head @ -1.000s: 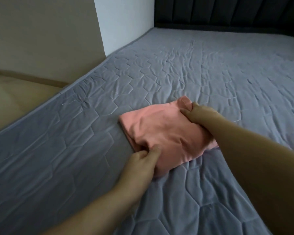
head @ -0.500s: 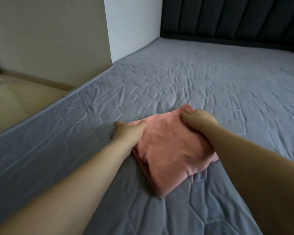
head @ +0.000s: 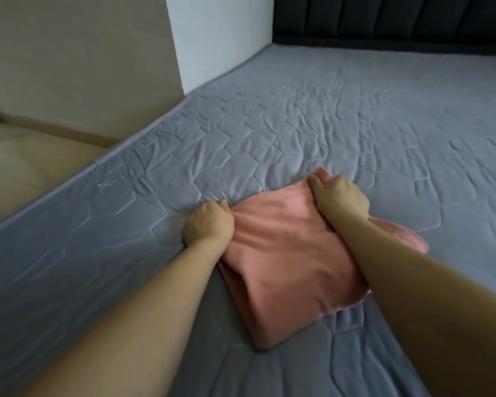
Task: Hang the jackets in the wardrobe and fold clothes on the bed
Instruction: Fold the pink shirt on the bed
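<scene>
The left hand [head: 209, 224] had moved from the cloth's [head: 287, 259] near edge to its far-left corner, at about 10 o'clock, fingers curled onto it. The right hand [head: 338, 196] kept pinching the far corner at 1 o'clock. The cloth lay folded on the bed [head: 355, 110], so the fold seemed nearly done. Both palms were hidden; no wardrobe or jackets were in view.

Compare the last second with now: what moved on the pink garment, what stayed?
The left hand let go of the near edge of the folded pink garment and moved along its left side to the far-left corner, which it now grips. The right hand has kept its pinch on the far corner throughout. The garment stays folded flat on the grey quilted bed.
</scene>
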Available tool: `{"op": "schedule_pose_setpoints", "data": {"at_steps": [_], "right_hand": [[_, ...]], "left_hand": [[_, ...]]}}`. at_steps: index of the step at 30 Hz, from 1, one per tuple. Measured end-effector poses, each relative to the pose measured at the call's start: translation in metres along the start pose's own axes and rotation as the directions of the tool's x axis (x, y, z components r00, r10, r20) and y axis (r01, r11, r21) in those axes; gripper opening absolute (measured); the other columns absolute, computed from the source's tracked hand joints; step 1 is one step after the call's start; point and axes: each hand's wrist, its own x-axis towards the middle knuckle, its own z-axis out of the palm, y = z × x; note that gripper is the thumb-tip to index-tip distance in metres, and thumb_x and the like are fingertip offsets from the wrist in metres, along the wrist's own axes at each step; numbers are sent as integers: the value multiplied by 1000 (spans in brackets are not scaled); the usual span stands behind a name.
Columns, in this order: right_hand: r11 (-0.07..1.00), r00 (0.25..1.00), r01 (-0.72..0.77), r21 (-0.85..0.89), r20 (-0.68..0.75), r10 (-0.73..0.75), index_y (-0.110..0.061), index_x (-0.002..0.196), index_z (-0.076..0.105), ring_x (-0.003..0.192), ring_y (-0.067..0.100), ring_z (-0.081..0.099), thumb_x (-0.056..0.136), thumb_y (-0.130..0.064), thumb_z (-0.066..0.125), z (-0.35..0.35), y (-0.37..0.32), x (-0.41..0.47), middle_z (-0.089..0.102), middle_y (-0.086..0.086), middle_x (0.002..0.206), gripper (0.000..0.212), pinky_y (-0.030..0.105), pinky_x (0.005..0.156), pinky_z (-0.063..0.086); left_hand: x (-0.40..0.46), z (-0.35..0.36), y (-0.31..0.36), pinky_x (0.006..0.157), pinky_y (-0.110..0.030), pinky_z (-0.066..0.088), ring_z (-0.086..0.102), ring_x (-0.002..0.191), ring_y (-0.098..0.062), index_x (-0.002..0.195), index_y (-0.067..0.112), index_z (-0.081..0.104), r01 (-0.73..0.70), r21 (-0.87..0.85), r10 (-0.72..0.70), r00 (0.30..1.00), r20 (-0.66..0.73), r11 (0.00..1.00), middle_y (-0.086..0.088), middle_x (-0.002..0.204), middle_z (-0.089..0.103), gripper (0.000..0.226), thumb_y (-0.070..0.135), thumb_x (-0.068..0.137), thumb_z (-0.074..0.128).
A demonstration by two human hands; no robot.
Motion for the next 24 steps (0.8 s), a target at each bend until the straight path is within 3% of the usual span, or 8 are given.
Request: {"op": "schedule_pose_setpoints", "data": {"at_steps": [4,7,9,12,14,18,21,24], "right_hand": [[972,1000,-17,233,26,11,-15,93,51,93,31,58,85,-69,44,-15,1,-16,62,5,95,55,36,72,36],[895,994,-69,440,103,26,-22,87,50,87,23,58,85,-56,58,-55,-19,-26,57,-5,81,34,32,71,37],[882,990,-17,471,130,-50,-26,80,54,83,21,57,89,-42,60,-96,-50,-27,57,-9,75,19,31,69,37],[865,975,16,501,183,-124,-17,99,61,95,24,58,94,-32,55,-175,-124,-22,66,3,97,17,33,81,43],[839,971,-1,543,202,-130,-13,102,55,98,23,55,96,-27,51,-234,-180,-20,60,6,104,16,32,82,39],[745,968,-30,667,206,-145,-15,100,46,91,19,50,98,-24,46,-369,-327,-18,54,0,95,8,27,77,32],[657,971,-4,754,159,-176,-15,100,44,88,17,48,98,-26,45,-472,-459,-22,47,-11,84,11,28,76,32],[588,954,88,804,101,-282,-17,100,41,87,17,48,98,-30,44,-554,-591,-36,46,-14,84,14,29,78,34]], "left_hand": [[1,-17,-12,85,-34,44,61,106,-32,111,4,64,9,-175,29,977,213,985,-15,117,65,55,54,93,50],[-11,-67,-18,58,-24,39,55,66,-15,79,15,57,95,-376,66,917,393,922,0,76,61,34,46,82,72],[-17,-119,-11,49,-21,35,48,58,-10,77,19,53,78,-367,102,888,449,927,3,70,57,28,32,81,76],[-17,-228,17,58,-20,42,57,69,-11,95,14,63,16,-294,151,830,537,956,-3,88,66,8,13,89,67],[-13,-317,38,56,-17,41,57,68,-8,90,15,65,-112,-174,191,812,551,978,0,84,65,10,5,89,62],[-1,-534,80,56,-26,36,55,76,-17,77,18,52,-245,14,221,898,380,969,0,81,60,13,9,85,57],[3,-703,101,72,-34,45,59,87,-25,86,15,50,-230,90,213,962,173,969,-5,92,62,2,16,88,49],[5,-854,99,72,-36,41,57,95,-31,91,18,46,-185,271,200,979,-29,945,-5,101,61,6,16,87,42]]}}
